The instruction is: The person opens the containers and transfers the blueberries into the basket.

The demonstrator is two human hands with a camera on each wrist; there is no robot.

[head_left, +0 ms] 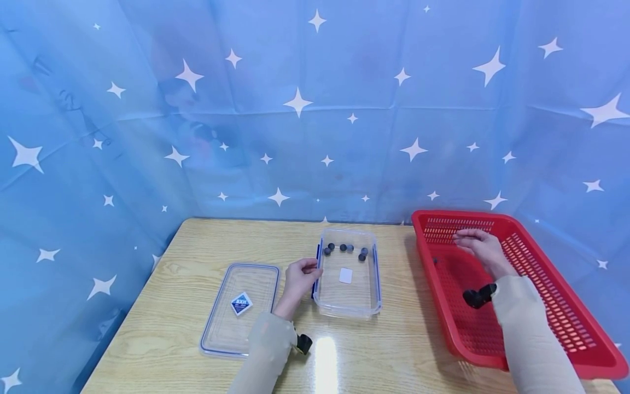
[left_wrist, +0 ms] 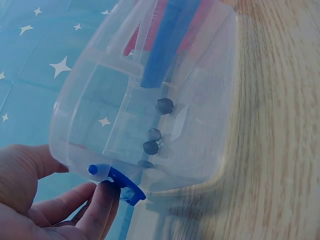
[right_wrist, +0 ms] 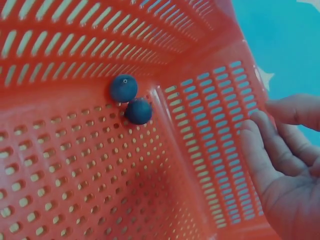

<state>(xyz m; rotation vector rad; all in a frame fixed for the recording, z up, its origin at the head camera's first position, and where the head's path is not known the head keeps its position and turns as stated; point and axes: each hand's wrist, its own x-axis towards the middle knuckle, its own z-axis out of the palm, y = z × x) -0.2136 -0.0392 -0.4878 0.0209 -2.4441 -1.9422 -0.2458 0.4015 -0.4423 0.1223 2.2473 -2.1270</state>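
Note:
In the head view a clear plastic box (head_left: 346, 312) with several blueberries (head_left: 343, 247) near its far end stands mid-table. My left hand (head_left: 299, 279) grips the box's left side; in the left wrist view the thumb is at the rim and the fingers sit by the blue latch (left_wrist: 122, 182). My right hand (head_left: 484, 253) hovers inside the red basket (head_left: 445, 323), fingers loosely bent and holding nothing visible. Two blueberries (right_wrist: 131, 100) lie in a corner of the basket floor in the right wrist view, apart from the right hand.
A clear lid (head_left: 221, 323) with a blue seal and a label lies on the table, left of the box. A white square (head_left: 346, 275) shows at the box's bottom. Behind the wooden table (head_left: 162, 306) hangs a blue curtain (head_left: 256, 137) with white stars.

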